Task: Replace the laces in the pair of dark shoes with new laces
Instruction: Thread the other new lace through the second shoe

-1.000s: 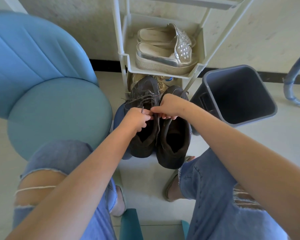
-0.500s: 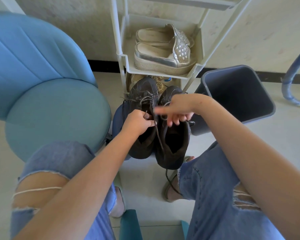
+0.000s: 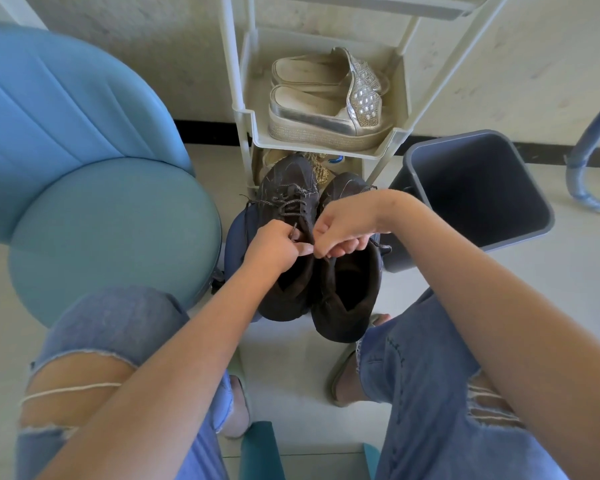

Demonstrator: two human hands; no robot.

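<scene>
Two dark shoes stand side by side on a low blue stool point(image 3: 234, 237) in front of me. The left shoe point(image 3: 286, 202) has a dark lace point(image 3: 293, 204) threaded over its front. Only the heel and opening of the right shoe point(image 3: 347, 292) show below my hands. My left hand point(image 3: 278, 245) pinches the lace at the upper eyelets of the left shoe. My right hand point(image 3: 347, 225) has curled fingers and pinches the lace right beside it, over the gap between the shoes.
A blue round chair point(image 3: 111, 230) stands to the left. A white rack point(image 3: 246, 109) behind the shoes holds silver platform sandals point(image 3: 326, 102). A grey bin point(image 3: 478, 188) sits to the right. My knees in torn jeans frame the stool.
My right hand, which had lifted with a length of lace pulled out, has come back down beside my left hand at the eyelets. The left hand stayed at the left shoe.
</scene>
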